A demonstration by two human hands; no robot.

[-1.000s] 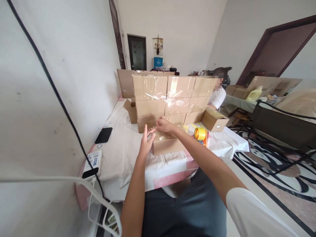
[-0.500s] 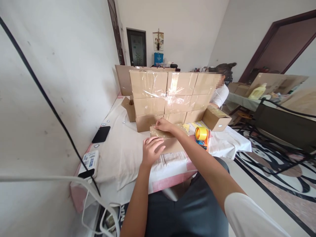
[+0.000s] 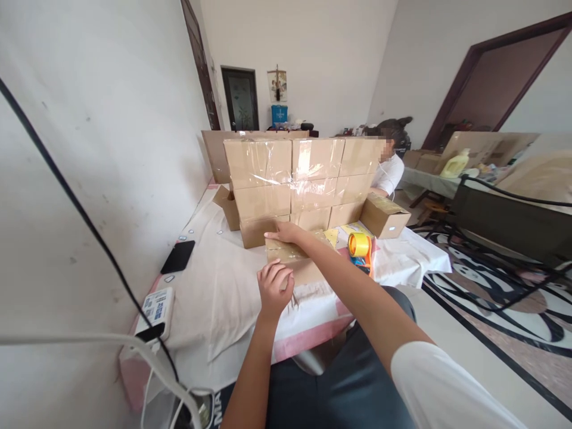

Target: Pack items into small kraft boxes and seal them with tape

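Note:
A small cardboard box [image 3: 308, 271] lies in front of me on the table, with clear tape along its top. My right hand [image 3: 288, 233] rests on the top at its left end, thumb stretched out to the left and fingers laid down on the taped surface. My left hand [image 3: 274, 287] is raised at the box's front left corner, its fingers loosely bent and apart, holding nothing. Just behind stands a wall of stacked, taped cardboard boxes [image 3: 263, 199]. To the right of the small box lies an orange tape dispenser with a yellow roll [image 3: 358, 245].
One more carton [image 3: 385, 214] sits at the right, and an open-flapped box [image 3: 227, 205] at the left. A black phone [image 3: 177, 257] and a white power strip [image 3: 156, 310] lie along the wall side. Behind the stack sits another person [image 3: 388, 173]. A chair [image 3: 496, 232] stands right.
My right hand has gone from pinching at the box's top to lying flatter on its left end. My left hand's fingers have bent a little more. The view has shifted slightly.

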